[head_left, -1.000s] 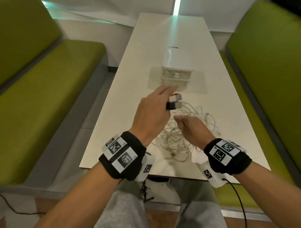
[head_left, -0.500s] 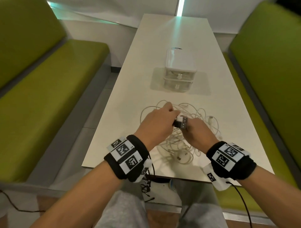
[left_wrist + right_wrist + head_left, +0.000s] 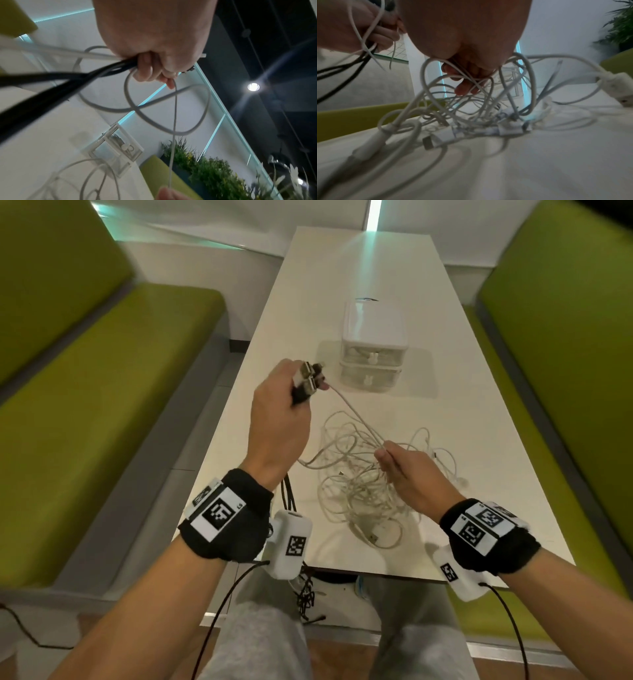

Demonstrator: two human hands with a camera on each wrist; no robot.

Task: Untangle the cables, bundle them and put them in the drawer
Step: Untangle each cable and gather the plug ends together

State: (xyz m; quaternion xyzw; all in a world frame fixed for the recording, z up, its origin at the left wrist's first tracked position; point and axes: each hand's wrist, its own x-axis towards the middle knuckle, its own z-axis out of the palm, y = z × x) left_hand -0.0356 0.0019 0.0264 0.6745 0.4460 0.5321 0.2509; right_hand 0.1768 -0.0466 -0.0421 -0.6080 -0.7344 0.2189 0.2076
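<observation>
My left hand [image 3: 284, 409] is raised above the table and grips a bunch of cable plugs [image 3: 306, 380]. Black cables [image 3: 289, 494] hang from that fist down past the table edge. In the left wrist view the fist [image 3: 154, 63] closes round black cables [image 3: 51, 86] and white ones. One thin white cable [image 3: 352, 412] runs taut from it down to my right hand [image 3: 404, 470], which pinches it just above the white tangle [image 3: 356, 494]. In the right wrist view, my fingers [image 3: 465, 83] curl among the loops [image 3: 471, 111]. The small white drawer unit [image 3: 373, 350] stands shut behind.
The white table [image 3: 479, 440] is long and narrow, with its near edge just below the tangle. Green benches [image 3: 102, 392] flank it on both sides. A loose USB plug [image 3: 436, 140] lies at the front of the pile. Plants [image 3: 205, 169] stand beyond the far end.
My left hand has lifted up and to the left with the plugs, drawing one white cable taut. My right hand has let go of the plugs and now holds that cable over the tangle.
</observation>
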